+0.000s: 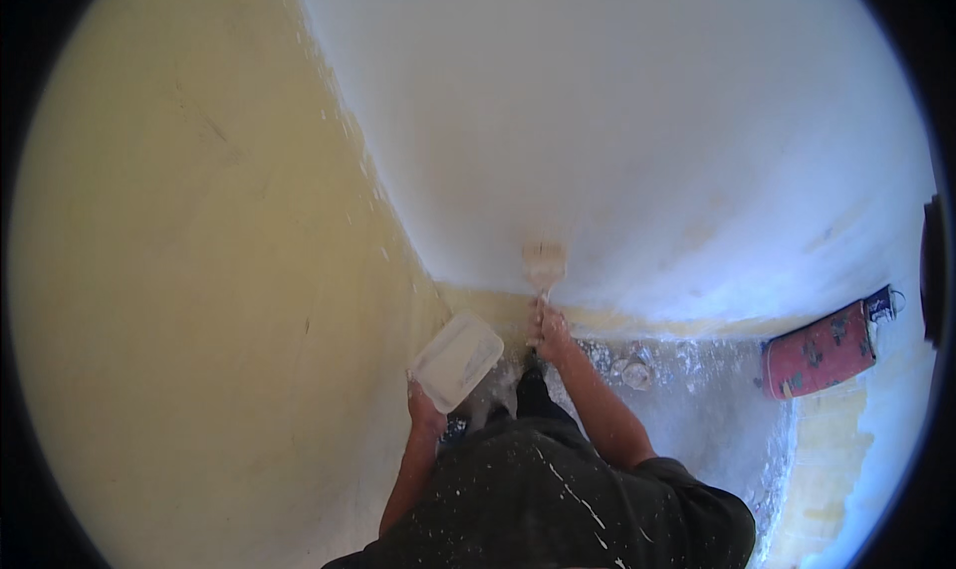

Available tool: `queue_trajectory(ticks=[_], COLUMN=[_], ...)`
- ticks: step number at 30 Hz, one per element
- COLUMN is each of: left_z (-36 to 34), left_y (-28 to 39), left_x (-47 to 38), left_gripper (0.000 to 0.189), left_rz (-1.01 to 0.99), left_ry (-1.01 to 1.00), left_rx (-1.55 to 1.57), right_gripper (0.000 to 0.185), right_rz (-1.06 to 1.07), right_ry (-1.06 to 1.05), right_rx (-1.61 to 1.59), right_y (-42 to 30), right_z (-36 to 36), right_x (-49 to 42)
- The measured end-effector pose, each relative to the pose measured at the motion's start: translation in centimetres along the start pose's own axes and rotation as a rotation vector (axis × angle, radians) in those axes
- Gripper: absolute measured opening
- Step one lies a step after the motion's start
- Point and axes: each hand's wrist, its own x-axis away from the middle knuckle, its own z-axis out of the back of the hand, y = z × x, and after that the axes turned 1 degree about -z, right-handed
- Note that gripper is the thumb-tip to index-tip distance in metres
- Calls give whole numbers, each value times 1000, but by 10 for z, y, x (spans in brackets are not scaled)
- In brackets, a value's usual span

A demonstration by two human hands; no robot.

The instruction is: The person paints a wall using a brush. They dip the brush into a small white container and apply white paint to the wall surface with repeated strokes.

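Note:
A wide paintbrush [544, 264] is in my right hand [550, 331], its handle gripped and its bristles pointing up against the white-painted wall [597, 136]. My left hand [426, 408] holds a shallow rectangular tray [458, 361] by its lower left edge; pale paint or a similar coating covers its inside. The tray is close to the corner where the yellow wall [224, 233] meets the white one. Below the white area runs a yellow strip [597, 318] along the foot of the wall. The fingers under the tray are hidden.
White splashes mark the grey floor [694, 412]. A crumpled whitish item [636, 375] lies near the wall's foot. At the right stand a red patterned object [820, 352] and a dark blue can [881, 305] with a wire handle. A dark object [933, 270] juts in at the far right.

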Motion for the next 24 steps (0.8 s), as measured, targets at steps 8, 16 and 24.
queue_trajectory(ticks=[8,16,24], left_z=[-19,-30,0], left_y=[17,26,9], left_x=[7,7,-5], left_gripper=[53,53,55], left_rz=[3,10,25], left_ry=[29,103,45], left_rx=[78,6,47], right_gripper=[18,33,35], right_rz=[-28,306,250], right_ry=[-273,-372,-67], right_rx=[-251,-34,163], right_y=[-128,-181,-26], right_z=[-109,-183,-53], right_x=[65,142,1])
